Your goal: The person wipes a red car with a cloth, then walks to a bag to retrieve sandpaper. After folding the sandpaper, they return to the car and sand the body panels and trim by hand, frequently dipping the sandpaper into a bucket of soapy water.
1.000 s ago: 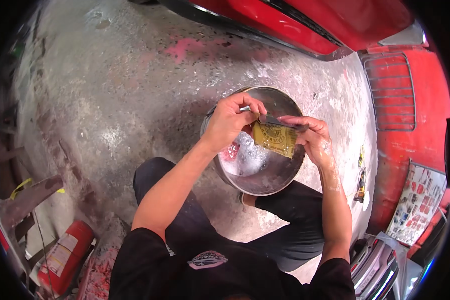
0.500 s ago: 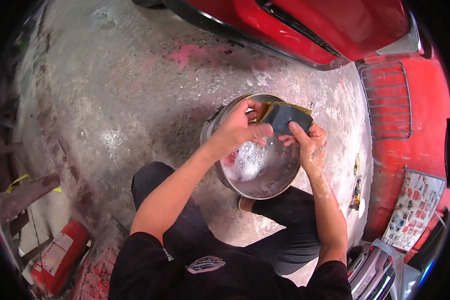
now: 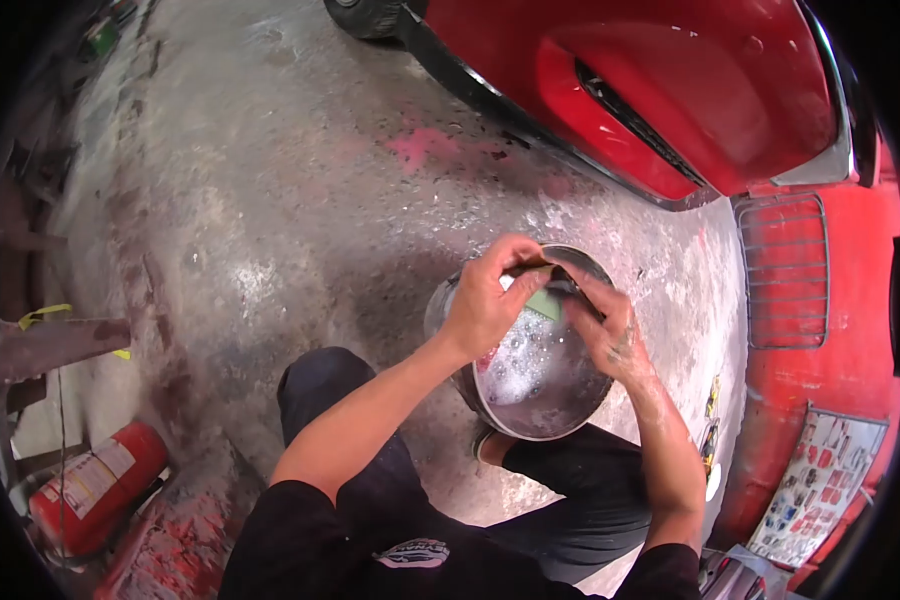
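Over the bucket's mouth, both hands grip a piece of dark sandpaper [image 3: 566,284] with a yellow-brown back, mostly covered by the fingers. My left hand [image 3: 492,300] is closed at its upper left edge, thumb reaching across toward the middle. From the right, my right hand [image 3: 606,325] pinches the other side, its fingers slightly smeared by motion. A flat pale green piece [image 3: 543,304] shows just below the sandpaper, between the hands. Foamy water lies inside the metal bucket [image 3: 540,437], which stands on the floor between my legs. My right forearm is wet.
A red car body [image 3: 690,90] is at the upper right. Against the red wall hang a wire rack [image 3: 788,270] and a poster [image 3: 820,490]. A red fire extinguisher [image 3: 100,488] lies at lower left. The concrete floor [image 3: 270,200] is stained pink and wet in places.
The sandpaper has turned in my hands, so its broad dark face no longer shows, and a green piece has come into view. The camera has tilted, shifting the scene lower.
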Motion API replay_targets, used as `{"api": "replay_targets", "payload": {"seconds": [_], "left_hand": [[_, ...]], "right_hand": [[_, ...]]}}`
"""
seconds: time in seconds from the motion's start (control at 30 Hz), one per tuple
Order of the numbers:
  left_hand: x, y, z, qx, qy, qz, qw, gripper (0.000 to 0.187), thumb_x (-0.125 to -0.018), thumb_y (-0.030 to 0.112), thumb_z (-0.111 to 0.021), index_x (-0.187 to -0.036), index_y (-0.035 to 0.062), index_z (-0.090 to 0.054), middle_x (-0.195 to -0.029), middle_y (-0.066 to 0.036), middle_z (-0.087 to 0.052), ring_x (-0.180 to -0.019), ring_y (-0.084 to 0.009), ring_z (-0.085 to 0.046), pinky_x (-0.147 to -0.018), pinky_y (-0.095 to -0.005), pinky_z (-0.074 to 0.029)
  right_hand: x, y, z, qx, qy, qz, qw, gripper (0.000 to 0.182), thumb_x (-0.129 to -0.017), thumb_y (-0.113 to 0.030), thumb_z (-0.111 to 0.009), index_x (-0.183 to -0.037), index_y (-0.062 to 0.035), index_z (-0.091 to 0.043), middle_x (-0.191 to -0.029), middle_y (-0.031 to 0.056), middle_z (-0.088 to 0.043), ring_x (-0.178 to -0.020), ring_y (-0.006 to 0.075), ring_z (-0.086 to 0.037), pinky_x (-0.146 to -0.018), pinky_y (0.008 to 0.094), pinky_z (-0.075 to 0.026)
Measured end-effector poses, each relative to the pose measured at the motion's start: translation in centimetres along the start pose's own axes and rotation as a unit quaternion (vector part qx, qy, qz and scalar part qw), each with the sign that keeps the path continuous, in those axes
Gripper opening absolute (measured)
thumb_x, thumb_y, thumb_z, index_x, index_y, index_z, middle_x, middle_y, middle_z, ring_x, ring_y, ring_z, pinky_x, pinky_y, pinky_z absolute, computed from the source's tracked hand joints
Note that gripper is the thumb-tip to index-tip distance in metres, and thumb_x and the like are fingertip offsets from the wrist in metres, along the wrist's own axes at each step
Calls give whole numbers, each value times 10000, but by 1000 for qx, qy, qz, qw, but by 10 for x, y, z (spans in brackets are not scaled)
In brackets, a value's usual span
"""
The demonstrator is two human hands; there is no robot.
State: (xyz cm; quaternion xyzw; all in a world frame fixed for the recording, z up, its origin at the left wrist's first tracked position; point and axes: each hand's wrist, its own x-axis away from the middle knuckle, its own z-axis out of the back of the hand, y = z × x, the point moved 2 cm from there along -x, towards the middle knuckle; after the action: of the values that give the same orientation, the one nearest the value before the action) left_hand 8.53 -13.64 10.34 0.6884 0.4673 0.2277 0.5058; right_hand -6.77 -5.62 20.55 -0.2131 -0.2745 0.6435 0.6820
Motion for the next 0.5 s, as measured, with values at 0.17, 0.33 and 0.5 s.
{"api": "replay_targets", "payload": {"seconds": [0.17, 0.33, 0.5], "left_hand": [[2, -6, 24, -206, 103, -77, 970, 564, -945, 61, -693, -1468, 32, -483, -1390, -174, -614, -1303, -331, -593, -1104, -433, -444], [17, -34, 17, -291, 13, -6, 957, 495, -932, 86, -684, -1400, 27, -534, -1360, -211, -593, -1252, -410, -587, -1077, -453, -467], [14, -42, 14, -267, -2, 27, 963, 415, -932, 99, -670, -1332, 34, -581, -1354, -232, -577, -1248, -446, -572, -1062, -478, -474]], "right_hand": [[-94, 12, 4, 376, 142, 244, 882, 682, -769, 52, -661, -1441, -57, -613, -1474, 130, -618, -1249, 377, -602, -1040, 476, -491], [-166, 71, -7, 512, 151, 271, 801, 638, -838, -25, -634, -1473, -53, -578, -1599, 58, -500, -1268, 351, -557, -1003, 472, -492], [-165, 107, -8, 557, 160, 285, 764, 602, -881, -124, -632, -1476, -61, -571, -1638, 47, -437, -1283, 342, -526, -1002, 491, -491]]}}
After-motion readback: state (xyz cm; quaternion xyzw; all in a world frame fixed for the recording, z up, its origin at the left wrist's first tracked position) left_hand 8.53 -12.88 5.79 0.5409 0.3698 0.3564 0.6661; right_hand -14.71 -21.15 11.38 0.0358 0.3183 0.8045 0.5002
